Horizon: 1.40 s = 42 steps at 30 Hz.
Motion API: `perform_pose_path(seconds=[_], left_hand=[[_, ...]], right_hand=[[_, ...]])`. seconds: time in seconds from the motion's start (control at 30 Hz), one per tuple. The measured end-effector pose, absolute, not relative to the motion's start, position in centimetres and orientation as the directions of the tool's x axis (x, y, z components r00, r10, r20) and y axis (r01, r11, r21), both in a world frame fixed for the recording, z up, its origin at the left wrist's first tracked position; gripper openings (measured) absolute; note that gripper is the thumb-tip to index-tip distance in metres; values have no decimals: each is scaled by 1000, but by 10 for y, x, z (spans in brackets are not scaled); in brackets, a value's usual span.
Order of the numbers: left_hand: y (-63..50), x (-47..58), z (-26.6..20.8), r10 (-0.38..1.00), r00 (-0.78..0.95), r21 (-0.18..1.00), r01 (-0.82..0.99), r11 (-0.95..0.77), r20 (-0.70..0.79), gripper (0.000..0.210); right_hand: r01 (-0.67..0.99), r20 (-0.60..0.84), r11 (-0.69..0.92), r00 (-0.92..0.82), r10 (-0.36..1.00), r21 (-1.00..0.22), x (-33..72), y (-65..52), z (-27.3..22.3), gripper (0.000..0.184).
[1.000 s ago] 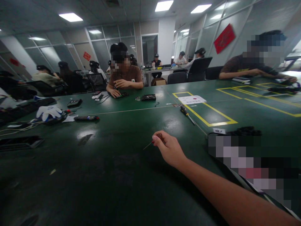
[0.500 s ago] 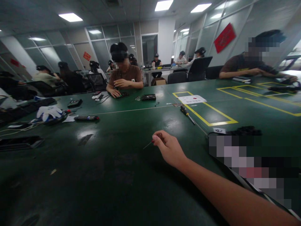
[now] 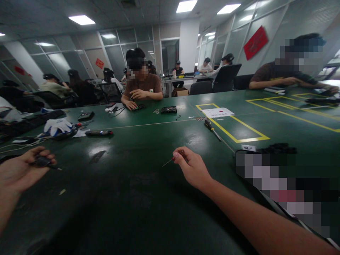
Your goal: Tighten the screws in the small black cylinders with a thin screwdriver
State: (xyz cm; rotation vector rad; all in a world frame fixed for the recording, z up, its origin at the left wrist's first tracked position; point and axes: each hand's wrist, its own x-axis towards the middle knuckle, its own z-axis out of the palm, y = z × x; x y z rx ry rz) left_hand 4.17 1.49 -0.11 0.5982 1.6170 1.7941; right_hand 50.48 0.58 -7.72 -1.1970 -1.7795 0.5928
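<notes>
My right hand [image 3: 192,166], closed, pinches a small screwdriver [image 3: 168,163] with a thin metal shaft and a bit of red at its handle. Its tip points left and down over the green table [image 3: 127,205]. At the left edge my left hand [image 3: 26,170], palm turned up, has its fingers curled round a dark rounded object [image 3: 42,162] with a thin short tip, its kind unclear. Behind that hand a dark flat tray-like thing [image 3: 7,158] is mostly covered. A small pale scrap [image 3: 62,192] lies just right of the left hand.
Farther back lie a larger screwdriver [image 3: 212,129], a dark pen-shaped tool [image 3: 99,133], white gloves [image 3: 57,127], a black box-like device [image 3: 168,109] and a paper sheet [image 3: 218,112]. A co-worker [image 3: 143,86] works opposite; another person [image 3: 281,76] sits at the right.
My left hand has come into view at the left edge with the dark rounded object in it, covering much of the tray-like thing. My right hand and the small screwdriver have hardly moved.
</notes>
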Motion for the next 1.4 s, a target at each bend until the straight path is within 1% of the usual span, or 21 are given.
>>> perform_pose_path(seconds=[0.07,0.13,0.17,0.23,0.33,0.43,0.57,0.63,0.73,0.8,0.83,0.93,1.03,1.13,1.23,1.4], left_hand=[[20,60,-10,791,-603,984,-178,-9,-102,30],[21,86,-17,864,-481,974,-220,50,-152,31],[20,101,-21,891,-416,966,-243,82,-181,28],[18,135,-29,944,-287,971,-214,104,-164,26],[12,186,-41,987,-92,974,-198,112,-132,27],[2,236,-50,991,58,972,-198,129,-120,22],[-9,293,-60,975,191,972,-183,149,-113,24],[-12,315,-64,974,209,972,-196,127,-85,24],[-15,335,-69,972,231,962,-251,109,-50,26],[-15,339,-73,965,262,969,-240,62,3,32],[-15,338,-75,960,276,978,-207,18,41,38],[-15,332,-81,938,314,989,-58,-138,150,54],[-16,325,-88,908,342,956,75,-284,243,57],[-16,320,-96,875,376,905,172,-389,305,60],[-14,318,-102,863,400,898,177,-402,308,59],[-10,316,-103,895,356,931,143,-335,267,57]], right_hand=[[476,413,425,-135,901,-770,505,5,-76,20],[467,427,430,-118,897,-773,506,5,-76,20],[463,433,432,-109,895,-774,506,5,-76,20],[454,451,438,-86,888,-776,507,6,-76,21],[422,481,453,-45,876,-785,508,5,-75,22],[382,528,486,6,849,-786,510,2,-71,22],[322,629,567,134,766,-759,513,-6,-60,23],[269,662,608,218,717,-747,514,-11,-54,25],[174,677,657,277,682,-733,513,-17,-49,28],[148,679,666,259,687,-731,511,-21,-48,29],[161,686,668,233,689,-726,511,-23,-48,28],[275,734,689,110,670,-670,509,-29,-50,24],[390,763,706,-13,646,-591,509,-32,-51,17],[464,757,710,-121,643,-530,508,-31,-52,12],[507,740,705,-180,649,-495,508,-29,-51,12],[555,701,680,-224,677,-479,508,-28,-49,13]])
